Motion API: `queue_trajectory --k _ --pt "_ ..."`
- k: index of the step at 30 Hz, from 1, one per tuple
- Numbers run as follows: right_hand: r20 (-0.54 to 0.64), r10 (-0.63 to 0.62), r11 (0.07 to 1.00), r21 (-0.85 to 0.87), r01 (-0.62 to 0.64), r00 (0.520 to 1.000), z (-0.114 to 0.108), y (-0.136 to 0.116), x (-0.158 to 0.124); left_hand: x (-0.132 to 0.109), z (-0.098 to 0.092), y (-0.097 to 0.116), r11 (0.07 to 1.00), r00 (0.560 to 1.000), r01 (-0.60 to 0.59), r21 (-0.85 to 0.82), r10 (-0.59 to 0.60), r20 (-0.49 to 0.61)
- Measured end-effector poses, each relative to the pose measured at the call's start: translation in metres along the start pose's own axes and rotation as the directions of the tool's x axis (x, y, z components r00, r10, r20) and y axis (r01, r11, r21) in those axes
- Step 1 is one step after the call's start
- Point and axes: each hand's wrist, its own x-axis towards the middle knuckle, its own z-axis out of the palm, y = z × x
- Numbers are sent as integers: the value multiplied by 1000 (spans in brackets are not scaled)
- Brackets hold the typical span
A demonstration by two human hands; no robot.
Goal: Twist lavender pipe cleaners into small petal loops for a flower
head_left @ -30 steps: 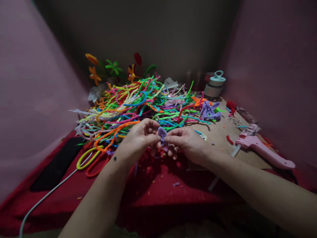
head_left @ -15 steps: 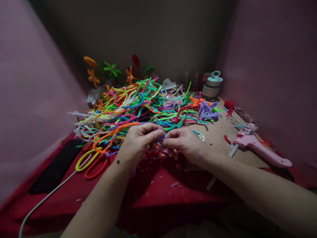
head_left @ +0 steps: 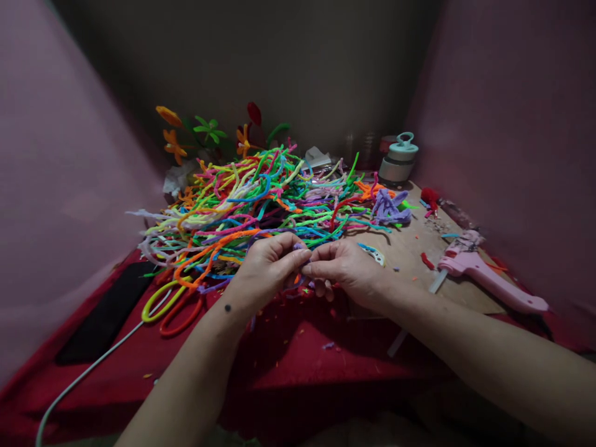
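Both hands meet over the front of the table, fingertips pinched together. Between them is a small piece of purple pipe cleaner [head_left: 298, 246], mostly hidden by the fingers. My left hand [head_left: 274, 261] closes thumb and forefinger on it from the left. From the right, my right hand [head_left: 342, 267] pinches at the same piece, its other fingers curled beneath. Just behind the hands spreads a big heap of colourful pipe cleaners [head_left: 261, 198]. A bent purple pipe cleaner bundle [head_left: 391, 207] lies at the heap's right end.
A pink glue gun [head_left: 493, 279] with a glue stick lies on the cardboard [head_left: 400, 248] at right. Scissors [head_left: 181, 310] and a black phone-like slab [head_left: 105, 310] lie left, beside a white cable [head_left: 88, 372]. A lidded jar [head_left: 398, 161] and pipe-cleaner flowers [head_left: 209, 129] stand behind.
The fingertips have drawn closer together, and less of the purple piece shows between them. My left hand has shifted slightly right. The things on the table stay put.
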Motion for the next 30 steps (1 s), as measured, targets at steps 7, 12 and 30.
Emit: queue_trajectory --k 7,12,30 --pt "-59 -31 999 -43 29 998 -1 4 1 -2 7 -2 879 948 -218 423 295 -123" --pt "-83 -23 999 -30 21 996 -1 5 0 -3 10 -6 904 946 -192 382 274 -172" --pt "-227 -196 977 33 209 954 -13 0 8 1 0 -6 932 986 -126 340 156 -62"
